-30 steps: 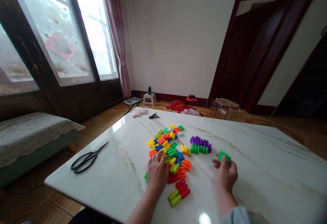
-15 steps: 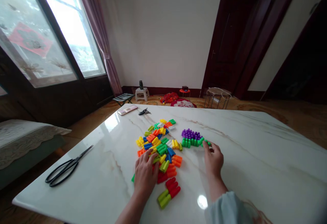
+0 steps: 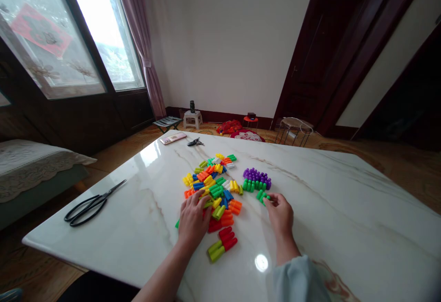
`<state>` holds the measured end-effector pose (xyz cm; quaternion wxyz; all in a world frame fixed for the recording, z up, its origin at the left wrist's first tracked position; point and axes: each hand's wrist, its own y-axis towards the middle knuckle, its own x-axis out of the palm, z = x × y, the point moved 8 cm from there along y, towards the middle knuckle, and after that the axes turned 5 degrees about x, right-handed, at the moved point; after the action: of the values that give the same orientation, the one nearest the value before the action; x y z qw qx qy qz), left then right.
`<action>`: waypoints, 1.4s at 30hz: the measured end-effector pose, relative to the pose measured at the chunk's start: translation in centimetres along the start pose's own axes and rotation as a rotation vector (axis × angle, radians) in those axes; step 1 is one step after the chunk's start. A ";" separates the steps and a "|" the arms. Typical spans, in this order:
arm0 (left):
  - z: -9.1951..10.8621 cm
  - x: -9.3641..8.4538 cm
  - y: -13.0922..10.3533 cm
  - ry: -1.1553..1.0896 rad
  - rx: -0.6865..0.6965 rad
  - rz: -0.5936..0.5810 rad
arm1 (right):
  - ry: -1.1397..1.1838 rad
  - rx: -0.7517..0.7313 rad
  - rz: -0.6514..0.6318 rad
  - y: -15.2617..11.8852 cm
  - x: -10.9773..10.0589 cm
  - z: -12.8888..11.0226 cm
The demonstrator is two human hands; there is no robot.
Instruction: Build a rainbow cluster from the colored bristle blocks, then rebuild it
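On the table lies a loose pile of bullet-shaped plastic toy blocks point(image 3: 216, 190) in yellow, orange, blue, green, white and red. My left hand point(image 3: 193, 214) rests on the near left side of this pile, fingers stretched over the blocks. Between the thumb and fingers of my right hand point(image 3: 281, 213) is a green toy block point(image 3: 261, 195), partly covered by the fingertips. Just beyond it stand rows of purple blocks point(image 3: 257, 177) with green blocks point(image 3: 251, 185) along their near side. Closer to me, red and lime blocks point(image 3: 222, 243) lie side by side.
Black-handled scissors point(image 3: 93, 204) lie on the left of the white marble table point(image 3: 344, 210). A phone point(image 3: 173, 138) and a bunch of keys point(image 3: 195, 142) are near the far edge. Low stools point(image 3: 193, 119) stand on the floor beyond.
My right hand has drawn back from the green and purple rows, and the green block in it is now apart from them. My left hand stays on the pile. The view has shifted slightly.
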<state>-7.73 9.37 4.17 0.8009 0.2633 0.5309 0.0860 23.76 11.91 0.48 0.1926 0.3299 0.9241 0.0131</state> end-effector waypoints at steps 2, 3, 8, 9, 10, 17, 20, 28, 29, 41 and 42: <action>0.0 0.0 0.0 0.005 0.001 -0.006 | -0.109 -0.018 -0.041 -0.3 0.4 -0.4; 0.0 0.1 0.0 0.009 0.004 -0.011 | -0.136 -0.025 -0.048 -0.4 0.4 -0.6; -0.1 0.2 0.0 0.030 0.016 -0.023 | -0.127 -0.063 -0.025 -0.3 0.4 -1.0; -0.1 0.2 0.0 0.031 0.017 -0.024 | -0.122 -0.066 -0.016 -0.3 0.3 -1.0; -0.1 0.2 0.0 0.032 0.018 -0.024 | -0.119 -0.068 -0.006 -0.2 0.3 -1.0; 0.1 0.0 0.0 0.030 0.020 -0.022 | -0.071 -0.112 0.031 0.4 0.9 -1.1; 0.1 -0.1 0.1 0.029 0.019 -0.021 | -0.069 -0.141 0.037 0.8 1.5 -1.2; -0.1 0.2 0.0 0.020 0.006 -0.016 | -0.082 -0.236 0.107 0.0 1.0 -2.7; -0.1 0.2 0.0 0.013 0.005 -0.014 | -0.094 -0.245 0.133 -0.3 0.7 -2.9; 0.2 -1.2 -0.1 -0.019 -0.020 0.072 | -0.273 -0.233 0.026 -1.2 1.4 -2.3; 0.3 -1.2 0.1 -0.014 -0.007 0.072 | -0.253 -0.259 0.021 -1.3 1.5 -2.5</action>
<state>-7.92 8.86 5.31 0.8019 0.2799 0.5153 0.1148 21.04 12.08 2.04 0.3479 0.3111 0.8796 0.0923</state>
